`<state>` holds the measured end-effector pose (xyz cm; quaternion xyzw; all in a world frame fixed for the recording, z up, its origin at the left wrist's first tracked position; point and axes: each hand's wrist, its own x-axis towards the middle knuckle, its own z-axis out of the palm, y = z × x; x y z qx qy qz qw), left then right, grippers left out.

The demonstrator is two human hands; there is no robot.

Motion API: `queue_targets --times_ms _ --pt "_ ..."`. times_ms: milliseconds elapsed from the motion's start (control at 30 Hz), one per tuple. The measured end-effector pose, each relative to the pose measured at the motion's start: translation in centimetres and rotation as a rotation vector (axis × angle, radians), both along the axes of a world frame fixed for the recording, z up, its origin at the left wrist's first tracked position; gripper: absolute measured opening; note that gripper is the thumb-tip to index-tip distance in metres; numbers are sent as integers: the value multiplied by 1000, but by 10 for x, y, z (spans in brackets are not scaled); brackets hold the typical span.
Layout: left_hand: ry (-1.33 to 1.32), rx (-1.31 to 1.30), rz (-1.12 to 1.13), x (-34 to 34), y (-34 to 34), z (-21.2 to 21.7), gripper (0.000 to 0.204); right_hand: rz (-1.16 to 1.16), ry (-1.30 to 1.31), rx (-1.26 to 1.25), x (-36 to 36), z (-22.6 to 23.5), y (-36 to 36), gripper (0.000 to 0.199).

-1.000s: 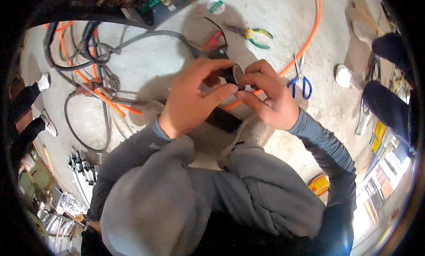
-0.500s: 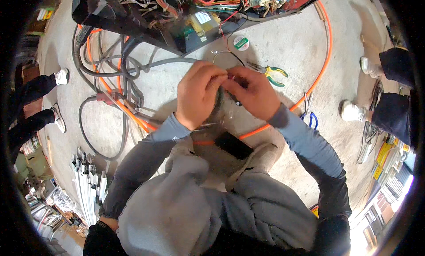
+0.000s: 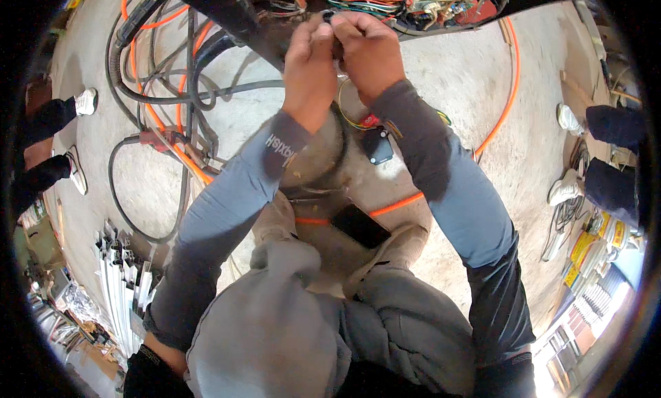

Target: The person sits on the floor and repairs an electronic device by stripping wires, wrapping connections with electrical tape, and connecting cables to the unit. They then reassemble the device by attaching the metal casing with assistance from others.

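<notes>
Both my hands reach forward to the near edge of an opened machine (image 3: 268,36) with a black casing. My left hand (image 3: 308,78) is closed, its thumb and fingers pinched at the tips. Right against it, my right hand (image 3: 372,57) pinches too. A small black piece (image 3: 328,16) shows between the two sets of fingertips; its kind is not clear, and the fingers cover most of it. Bundles of coloured wires (image 3: 447,2) fill the casing just beyond my right hand. Below that hand, a thin yellow-green wire (image 3: 344,102) curves over the floor.
Grey and black cables (image 3: 151,88) lie coiled at left with an orange hose (image 3: 506,98) looping round. A dark phone-like slab (image 3: 360,226) lies between my feet, a smaller device (image 3: 377,147) ahead of it. People's shoes (image 3: 568,188) stand at both sides; metal profiles (image 3: 120,274) lie lower left.
Both hands have moved forward, from above the floor to the machine's edge. The view has shifted slightly. My right forearm now covers most of the pliers and scissors.
</notes>
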<state>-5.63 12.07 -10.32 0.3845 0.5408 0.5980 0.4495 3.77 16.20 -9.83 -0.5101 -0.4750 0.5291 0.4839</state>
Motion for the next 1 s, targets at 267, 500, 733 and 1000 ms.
queue_targets --times_ms 267,500,733,1000 --pt "-117 56 67 1 15 -18 26 123 -628 593 15 20 12 26" --pt "-49 27 117 5 25 -28 24 47 -901 809 16 15 17 15" --pt "96 46 161 11 24 -21 26 28 -989 1027 22 7 15 18" --pt "-88 13 41 4 -1 -17 24 109 -957 1015 25 8 5 28"
